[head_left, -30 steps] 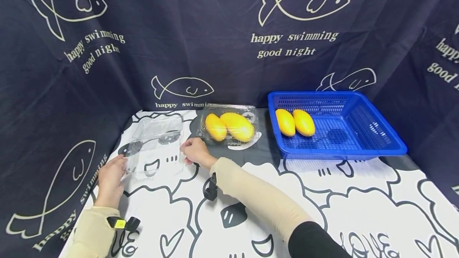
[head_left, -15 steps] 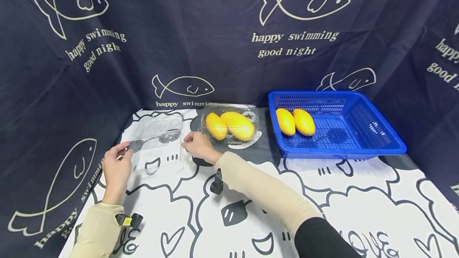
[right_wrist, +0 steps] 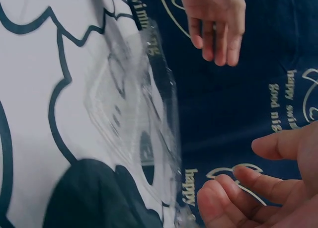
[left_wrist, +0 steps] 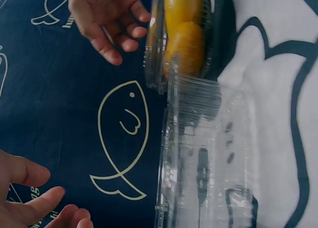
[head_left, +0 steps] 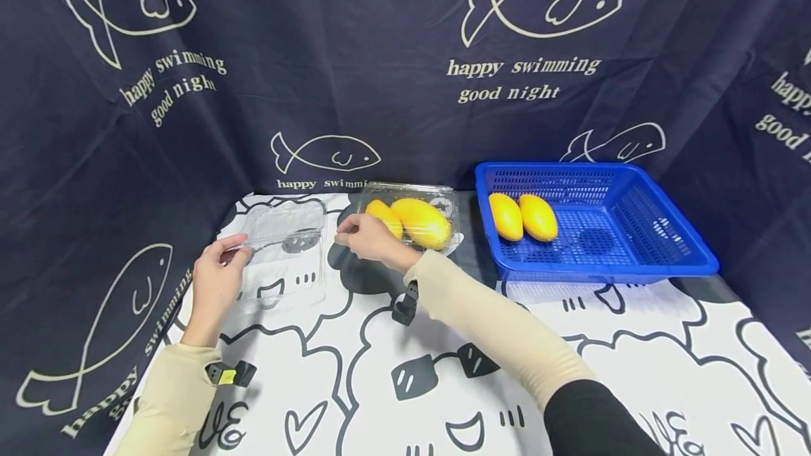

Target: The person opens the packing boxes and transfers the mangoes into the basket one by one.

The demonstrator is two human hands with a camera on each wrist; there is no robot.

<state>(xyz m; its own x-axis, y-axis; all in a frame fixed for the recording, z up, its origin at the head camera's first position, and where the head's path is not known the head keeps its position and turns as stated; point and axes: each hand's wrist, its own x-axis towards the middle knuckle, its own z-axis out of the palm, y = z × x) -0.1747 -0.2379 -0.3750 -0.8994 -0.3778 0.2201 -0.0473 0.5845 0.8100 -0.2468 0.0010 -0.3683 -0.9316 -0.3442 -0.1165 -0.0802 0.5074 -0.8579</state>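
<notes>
A see-through plastic clamshell box (head_left: 281, 269) lies on the left of the table, its lid (head_left: 285, 220) tilted back behind it. My left hand (head_left: 218, 276) hovers over its left edge, fingers relaxed and apart from the thumb. Off its right side is my right hand (head_left: 374, 239), fingers loosely bent; the right wrist view shows no object between these fingers (right_wrist: 243, 183). Behind that hand, a second clamshell box (head_left: 446, 195) with its lid down contains two yellow mangoes (head_left: 421, 222), one partly hidden by the hand in the head view.
A blue plastic basket (head_left: 602, 273) stands at the back right, with two more mangoes (head_left: 537, 217) against its left side. Dark fish-print cloth (head_left: 405, 55) hangs behind and beside the table. A white cartoon-print cloth (head_left: 355, 400) covers the tabletop.
My left hand has moved from the box's near-left corner toward the back and inward. My right hand has drawn away from its right edge, toward the mango-filled box. The box stays in place.
</notes>
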